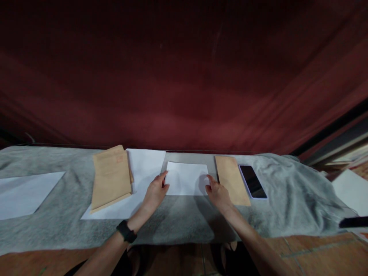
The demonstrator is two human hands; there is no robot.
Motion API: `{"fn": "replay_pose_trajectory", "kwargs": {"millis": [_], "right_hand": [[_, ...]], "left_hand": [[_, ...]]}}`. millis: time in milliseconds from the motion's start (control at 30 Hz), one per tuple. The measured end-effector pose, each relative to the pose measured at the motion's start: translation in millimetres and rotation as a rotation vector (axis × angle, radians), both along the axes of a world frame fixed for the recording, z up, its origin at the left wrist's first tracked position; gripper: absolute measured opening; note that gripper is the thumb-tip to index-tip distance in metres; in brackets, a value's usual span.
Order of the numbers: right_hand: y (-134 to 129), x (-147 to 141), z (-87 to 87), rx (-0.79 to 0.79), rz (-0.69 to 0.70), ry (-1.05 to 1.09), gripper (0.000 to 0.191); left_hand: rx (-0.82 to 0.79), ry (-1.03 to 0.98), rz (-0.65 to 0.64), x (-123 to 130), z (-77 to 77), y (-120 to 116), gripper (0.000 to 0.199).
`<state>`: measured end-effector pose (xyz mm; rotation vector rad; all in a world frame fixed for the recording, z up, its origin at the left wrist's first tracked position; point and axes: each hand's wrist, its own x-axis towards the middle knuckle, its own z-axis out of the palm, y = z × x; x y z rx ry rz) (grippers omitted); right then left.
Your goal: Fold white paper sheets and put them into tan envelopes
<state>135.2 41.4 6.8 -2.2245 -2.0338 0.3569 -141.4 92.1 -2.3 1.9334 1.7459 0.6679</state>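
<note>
A white sheet of paper (186, 178) lies flat on the grey cloth in the middle. At its left edge is my left hand (156, 188), thumb and index finger apart, with a dark band on the wrist. My right hand (217, 193) is at the sheet's right edge, index finger extended onto or just over the paper, the other fingers curled. Neither hand has anything in its grasp. A brown envelope (231, 180) lies just beyond my right hand. Left of my left hand, several brown envelopes (111, 178) rest on white paper (146, 165).
A phone (253, 181) lies right of the single envelope. Another white sheet (25, 194) is at the far left of the grey cloth (71, 226). A dark red surface (184, 96) rises behind the cloth. White paper (350, 191) shows at the far right.
</note>
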Motion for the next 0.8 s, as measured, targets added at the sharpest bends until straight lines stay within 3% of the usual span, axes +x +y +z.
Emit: {"fn": "replay_pose_trajectory", "kwargs": {"millis": [233, 400, 500, 600, 800], "right_hand": [[-1.5, 1.8, 3.8, -0.008, 0.027, -0.018, 0.044], [4.5, -7.3, -3.1, 0.196, 0.054, -0.005, 0.039], [18.7, -29.5, -17.0, 0.367, 0.138, 0.186, 0.045], [34.8, -55.8, -30.2, 0.413, 0.195, 0.301, 0.051], [47.7, -74.6, -38.4, 0.342, 0.196, 0.124, 0.052]], "left_hand": [[-0.023, 0.173, -0.03, 3.5, 6.8, -6.5, 0.048], [0.137, 0.324, -0.104, 21.1, 9.7, -17.3, 0.04], [0.259, 0.352, -0.25, 45.3, -0.6, -18.4, 0.042], [0.307, 0.452, -0.291, 66.2, -15.6, -16.0, 0.052], [0.233, 0.581, -0.241, 78.1, -33.7, -5.3, 0.058]]}}
